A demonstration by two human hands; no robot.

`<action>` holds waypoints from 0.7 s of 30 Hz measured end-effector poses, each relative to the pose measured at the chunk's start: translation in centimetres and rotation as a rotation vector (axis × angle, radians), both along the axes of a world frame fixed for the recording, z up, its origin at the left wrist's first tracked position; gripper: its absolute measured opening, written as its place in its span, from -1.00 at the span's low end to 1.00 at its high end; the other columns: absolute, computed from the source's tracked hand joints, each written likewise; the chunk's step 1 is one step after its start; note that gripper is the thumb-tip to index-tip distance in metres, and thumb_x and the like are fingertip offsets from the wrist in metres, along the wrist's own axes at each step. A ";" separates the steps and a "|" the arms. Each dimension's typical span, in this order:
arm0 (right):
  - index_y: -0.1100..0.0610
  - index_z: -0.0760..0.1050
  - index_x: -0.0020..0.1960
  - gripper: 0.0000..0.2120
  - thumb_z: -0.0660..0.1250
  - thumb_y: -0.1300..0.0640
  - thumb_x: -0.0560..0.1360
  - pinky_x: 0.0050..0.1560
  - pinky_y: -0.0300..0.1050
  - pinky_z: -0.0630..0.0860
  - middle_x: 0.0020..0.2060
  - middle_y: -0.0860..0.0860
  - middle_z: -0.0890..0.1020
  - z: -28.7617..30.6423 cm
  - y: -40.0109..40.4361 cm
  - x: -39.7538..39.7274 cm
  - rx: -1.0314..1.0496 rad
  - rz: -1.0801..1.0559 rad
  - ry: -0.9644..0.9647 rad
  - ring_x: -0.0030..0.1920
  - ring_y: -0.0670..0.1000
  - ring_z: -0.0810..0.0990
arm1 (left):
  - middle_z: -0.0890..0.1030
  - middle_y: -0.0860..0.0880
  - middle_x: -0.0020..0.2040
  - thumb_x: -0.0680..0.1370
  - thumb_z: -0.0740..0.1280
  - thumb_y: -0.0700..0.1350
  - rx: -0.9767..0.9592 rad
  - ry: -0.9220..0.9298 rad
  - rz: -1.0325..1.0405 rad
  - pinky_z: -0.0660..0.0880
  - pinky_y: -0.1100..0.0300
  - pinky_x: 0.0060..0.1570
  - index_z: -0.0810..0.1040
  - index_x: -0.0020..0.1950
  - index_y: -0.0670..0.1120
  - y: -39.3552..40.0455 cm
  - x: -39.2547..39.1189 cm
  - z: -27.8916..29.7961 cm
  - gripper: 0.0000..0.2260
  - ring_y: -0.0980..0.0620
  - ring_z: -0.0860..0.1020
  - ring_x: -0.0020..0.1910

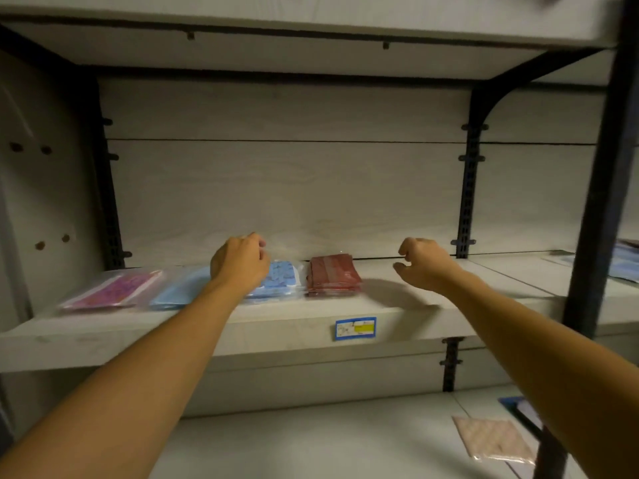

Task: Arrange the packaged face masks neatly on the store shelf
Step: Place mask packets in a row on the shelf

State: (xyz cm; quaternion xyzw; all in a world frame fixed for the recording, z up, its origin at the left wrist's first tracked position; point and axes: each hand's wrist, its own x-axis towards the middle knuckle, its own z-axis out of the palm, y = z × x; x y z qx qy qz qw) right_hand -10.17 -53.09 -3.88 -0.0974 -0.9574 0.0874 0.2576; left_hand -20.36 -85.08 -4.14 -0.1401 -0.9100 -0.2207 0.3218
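Four flat stacks of packaged face masks — pink [112, 290], plain blue [181, 288], patterned blue [281, 280], dark red [333, 275] — are lying in a row along the pale wood-grain shelf [397, 314]. Light, limp and slippery in glossy film, they are probably best squared by their edges. The left hand [240, 261] is hovering, curled, over the patterned blue stack — contact unclear; the right hand [423, 262] is hanging loosely curled, holding nothing.

The shelf [138, 326] looks like matt, pale wood-grain board. The mask packs [333, 274] sit in glossy clear plastic. The uprights [467, 188] are matt black metal.
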 end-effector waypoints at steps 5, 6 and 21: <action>0.18 0.46 0.31 -0.62 0.36 0.02 0.57 0.13 0.00 0.56 0.19 0.13 0.58 0.0 4.0 5.0 0.015 -0.045 -0.025 0.11 0.13 0.56 | 0.66 -0.09 0.15 0.60 0.25 -0.06 -0.086 -0.026 -0.092 0.54 0.05 0.06 0.59 0.22 -0.05 4.9 4.0 0.4 -0.76 -0.17 0.59 0.13; 0.17 0.46 0.30 -0.62 0.36 0.02 0.56 0.13 0.01 0.57 0.18 0.12 0.58 -0.1 4.8 6.1 0.024 -0.050 -0.032 0.10 0.12 0.56 | 0.66 -0.09 0.14 0.60 0.25 -0.06 -0.097 -0.021 -0.108 0.55 0.05 0.04 0.60 0.20 -0.05 6.1 5.0 0.4 -0.77 -0.16 0.59 0.11; 0.20 0.56 0.13 -0.82 0.33 0.14 0.59 -0.04 -0.15 0.47 -0.06 0.09 0.61 0.4 19.6 23.1 0.033 -0.124 -0.120 -0.07 0.02 0.53 | 0.64 -0.10 -0.14 0.59 0.23 -0.06 -0.132 0.016 -0.203 0.48 0.10 -0.25 0.61 -0.09 -0.08 22.6 21.7 -0.9 -0.80 -0.14 0.54 -0.20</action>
